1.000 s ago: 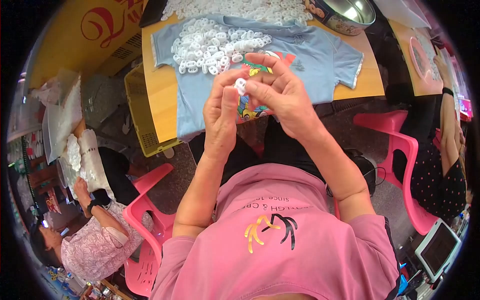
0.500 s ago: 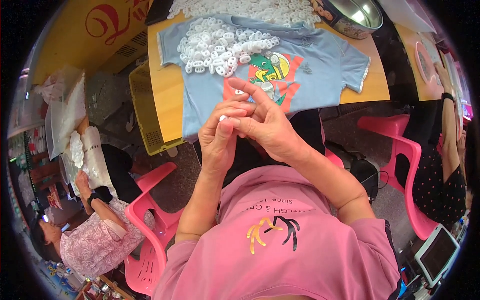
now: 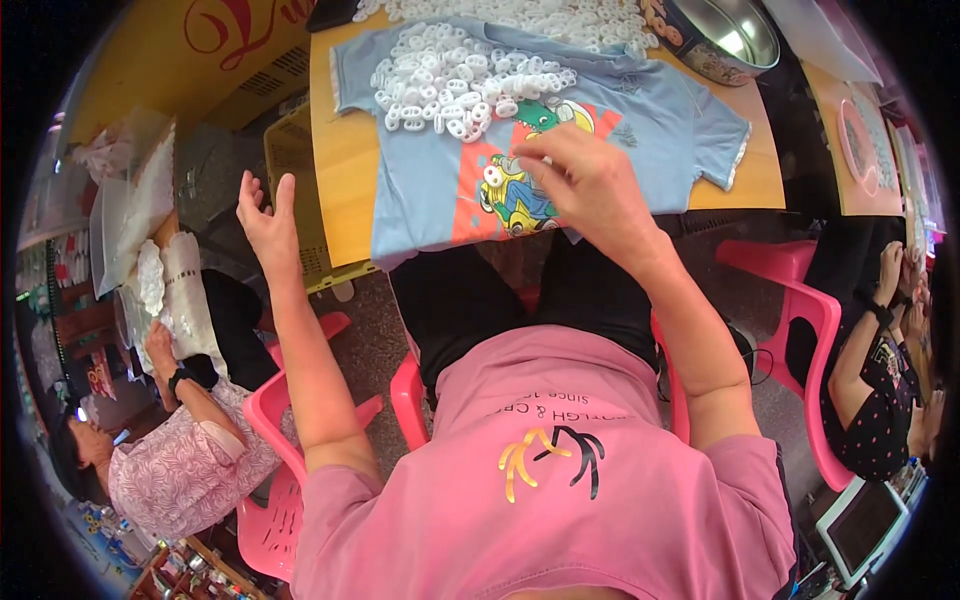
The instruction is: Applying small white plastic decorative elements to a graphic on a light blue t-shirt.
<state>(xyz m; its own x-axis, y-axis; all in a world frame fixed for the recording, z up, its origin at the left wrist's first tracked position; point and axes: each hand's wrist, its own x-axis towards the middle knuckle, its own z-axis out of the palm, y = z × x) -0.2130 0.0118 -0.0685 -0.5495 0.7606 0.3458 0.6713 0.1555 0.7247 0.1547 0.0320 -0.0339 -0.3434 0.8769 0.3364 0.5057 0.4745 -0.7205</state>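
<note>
A light blue T-shirt [image 3: 420, 185] with a cartoon print lies spread on the table in front of me. Heaped on its upper left part is a pile of small white two-hole plastic pieces [image 3: 440, 85]. One single white two-hole piece [image 3: 493, 175] rests on the print, apart from the pile. My right hand [image 3: 592, 190] hovers over the shirt just right of that piece, thumb and fingers drawn together; whether anything is between the fingertips is too small to tell. Out past the table's left edge, my left hand [image 3: 270, 225] is raised with fingers apart and holds nothing.
More white pieces [image 3: 540, 15] cover the table's far side, beside a round metal tin [image 3: 735, 45]. A yellow crate [image 3: 290, 160] stands left of the table [image 3: 345, 190]. People sit at both sides, near pink chairs [image 3: 825, 370]; a screen device [image 3: 860, 530] is at lower right.
My hands were together in front of the shirt with a small white thing at the fingertips. They have separated: the left swung out left and opened, the right moved forward and right over the shirt.
</note>
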